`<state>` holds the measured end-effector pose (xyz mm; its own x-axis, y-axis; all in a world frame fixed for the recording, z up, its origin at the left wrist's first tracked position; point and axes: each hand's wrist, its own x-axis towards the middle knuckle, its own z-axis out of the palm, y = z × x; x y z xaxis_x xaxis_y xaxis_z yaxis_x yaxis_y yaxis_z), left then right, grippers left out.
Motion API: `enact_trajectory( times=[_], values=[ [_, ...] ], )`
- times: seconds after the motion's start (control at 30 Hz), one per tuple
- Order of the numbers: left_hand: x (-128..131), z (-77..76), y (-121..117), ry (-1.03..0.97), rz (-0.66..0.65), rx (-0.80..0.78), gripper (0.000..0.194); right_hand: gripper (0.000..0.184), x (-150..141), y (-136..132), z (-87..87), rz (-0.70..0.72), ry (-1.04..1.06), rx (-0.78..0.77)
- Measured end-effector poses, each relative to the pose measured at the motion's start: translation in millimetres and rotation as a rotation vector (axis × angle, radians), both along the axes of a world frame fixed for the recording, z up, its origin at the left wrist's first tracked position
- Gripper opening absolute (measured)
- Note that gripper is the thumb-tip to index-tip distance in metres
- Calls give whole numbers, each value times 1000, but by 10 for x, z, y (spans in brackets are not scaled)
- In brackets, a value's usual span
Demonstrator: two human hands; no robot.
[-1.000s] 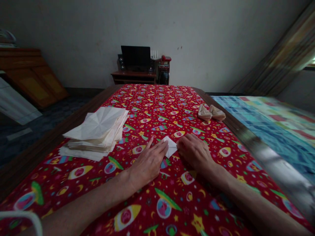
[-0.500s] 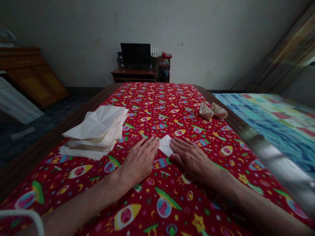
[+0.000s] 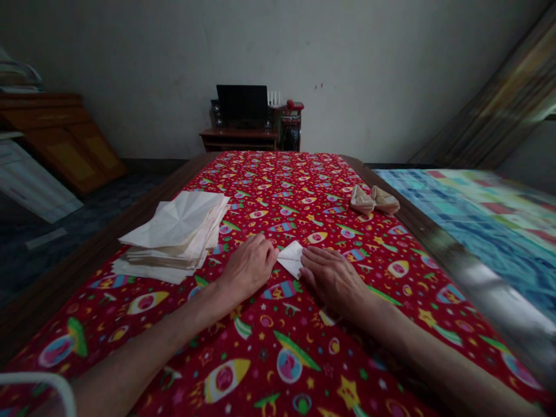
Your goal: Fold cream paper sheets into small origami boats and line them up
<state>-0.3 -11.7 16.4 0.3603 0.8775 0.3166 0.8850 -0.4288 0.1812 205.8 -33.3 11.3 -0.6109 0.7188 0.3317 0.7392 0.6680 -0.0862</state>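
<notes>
A small folded piece of white paper (image 3: 291, 259) lies on the red patterned cloth (image 3: 282, 324) between my hands. My left hand (image 3: 251, 263) has its fingers curled in, with thumb and forefinger pinching the paper's left corner. Flat over the right side of the paper rests my right hand (image 3: 328, 272), fingers stretched out and close together, hiding that end. To the left stands a stack of creased paper sheets (image 3: 178, 223). Two finished-looking folded paper shapes (image 3: 374, 200), beige and pointed, sit at the right side of the cloth.
The cloth covers a long table with a dark wooden edge (image 3: 417, 237). Beyond it are a monitor (image 3: 242, 102) and a red telephone (image 3: 295, 105). A bed with a blue patterned sheet (image 3: 469, 226) is on the right, wooden cabinets (image 3: 65, 150) on the left. A white curved tube (image 3: 47, 379) shows at lower left.
My left hand has gone from lying flat with fingers extended to curled, pinching the paper's left corner. My right hand stays flat on the paper. The view has tilted slightly upward.
</notes>
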Motion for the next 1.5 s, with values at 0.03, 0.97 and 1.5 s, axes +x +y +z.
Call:
enact_trajectory(
  times=[0.03, 0.97, 1.5],
  values=[
    [41, -1, 21, -22, 11, -45, 26, 25, -6, 7, -2, -6, 12, -6],
    [244, -123, 110, -917, -217, -492, 46, 24, -193, 104, 37, -195, 1293, -785],
    [-1, 22, 132, -233, -194, -204, 42, 29, 56, 246, -161, 146, 279, 0]
  ],
)
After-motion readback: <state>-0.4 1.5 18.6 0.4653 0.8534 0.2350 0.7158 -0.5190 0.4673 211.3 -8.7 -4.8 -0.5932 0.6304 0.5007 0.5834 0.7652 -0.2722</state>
